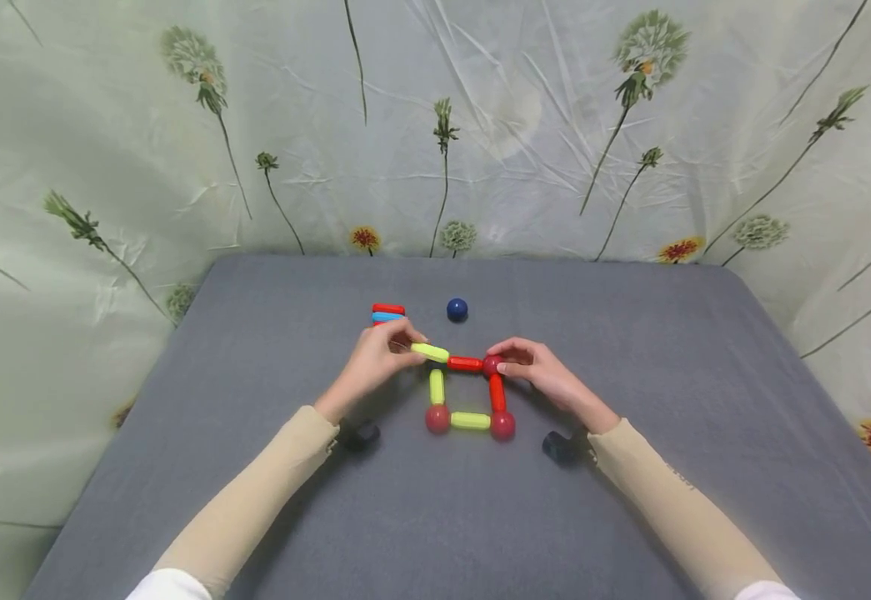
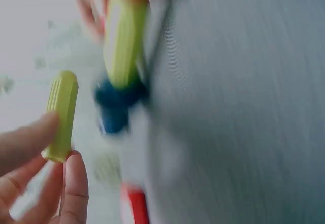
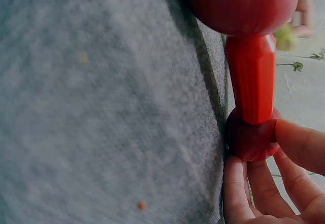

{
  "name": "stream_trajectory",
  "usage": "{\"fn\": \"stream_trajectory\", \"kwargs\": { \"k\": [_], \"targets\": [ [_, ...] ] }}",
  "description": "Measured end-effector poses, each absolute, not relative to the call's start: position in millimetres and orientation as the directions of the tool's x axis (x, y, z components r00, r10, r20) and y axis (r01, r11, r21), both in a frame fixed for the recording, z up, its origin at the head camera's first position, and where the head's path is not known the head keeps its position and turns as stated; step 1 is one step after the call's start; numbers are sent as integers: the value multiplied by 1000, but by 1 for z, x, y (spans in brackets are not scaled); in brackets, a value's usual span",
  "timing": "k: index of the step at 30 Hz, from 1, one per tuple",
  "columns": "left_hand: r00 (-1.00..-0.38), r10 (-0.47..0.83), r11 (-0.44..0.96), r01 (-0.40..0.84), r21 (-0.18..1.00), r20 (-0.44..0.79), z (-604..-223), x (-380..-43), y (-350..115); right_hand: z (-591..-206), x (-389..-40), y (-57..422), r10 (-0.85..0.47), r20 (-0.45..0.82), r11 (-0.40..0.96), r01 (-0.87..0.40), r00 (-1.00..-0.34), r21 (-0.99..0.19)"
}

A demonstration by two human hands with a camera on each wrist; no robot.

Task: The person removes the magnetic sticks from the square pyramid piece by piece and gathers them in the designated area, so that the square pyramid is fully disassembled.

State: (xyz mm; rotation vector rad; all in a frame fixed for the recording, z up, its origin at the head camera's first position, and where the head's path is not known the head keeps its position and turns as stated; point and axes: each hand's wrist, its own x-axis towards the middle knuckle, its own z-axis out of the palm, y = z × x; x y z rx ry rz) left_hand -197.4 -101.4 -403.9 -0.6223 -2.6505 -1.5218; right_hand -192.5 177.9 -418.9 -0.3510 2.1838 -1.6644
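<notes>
My left hand (image 1: 384, 357) pinches a yellow-green rod (image 1: 431, 352) near one end. In the left wrist view this rod (image 2: 63, 115) is held between thumb and fingers, apart from the dark blue ball (image 2: 118, 94). A four-sided frame lies below, with yellow-green rods on its left and front (image 1: 470, 421) and red rods on its right and back (image 1: 466, 364). Red balls form three corners; the far left corner ball is dark blue, partly hidden by the held rod. With thumb and fingers, my right hand (image 1: 543, 371) grips the far right red ball (image 1: 493, 366).
Behind the left hand lie a red rod (image 1: 388, 308) and a blue rod (image 1: 387, 317) side by side. A loose dark blue ball (image 1: 457, 310) sits farther back on the grey tabletop (image 1: 593, 308). A flower-printed curtain (image 1: 397, 167) hangs beyond the far edge.
</notes>
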Motion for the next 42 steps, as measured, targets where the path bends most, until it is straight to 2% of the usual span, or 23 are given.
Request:
{"fn": "stream_trajectory", "kwargs": {
  "k": [3,6,10,17,19,22,26,28,30,37,39,42],
  "targets": [
    [-968,169,539,250,804,187,-408,-210,-123,-418,-193,179,-409,-144,274,29,-901,-961],
    [-987,88,619,160,769,134,-412,-218,-135,-418,-193,179,-411,-144,276,28,-900,-961],
    [-994,53,659,105,744,93,-414,-226,-139,-419,-193,179,-418,-142,273,25,-897,-962],
    [-994,62,692,107,714,89,-413,-230,-142,-421,-194,178,-419,-141,268,26,-897,-963],
    [-989,96,684,150,714,116,-412,-228,-141,-421,-194,178,-418,-143,269,28,-897,-963],
    [-950,270,613,295,733,156,-410,-224,-134,-420,-193,178,-417,-147,272,31,-897,-962],
    [-807,584,503,440,744,83,-407,-218,-114,-419,-193,178,-413,-150,275,34,-898,-961],
    [-748,663,526,489,696,25,-407,-215,-103,-419,-193,177,-413,-150,274,35,-898,-961],
    [-731,682,566,527,634,-1,-406,-214,-92,-419,-193,177,-417,-150,271,34,-897,-962],
    [-775,632,660,547,515,13,-406,-215,-76,-419,-193,176,-417,-149,256,41,-897,-966],
    [-782,623,658,542,522,27,-405,-217,-77,-419,-193,177,-414,-149,258,41,-898,-965],
    [-815,574,606,491,626,84,-402,-223,-79,-419,-192,177,-413,-149,259,42,-899,-965]
  ]
}}
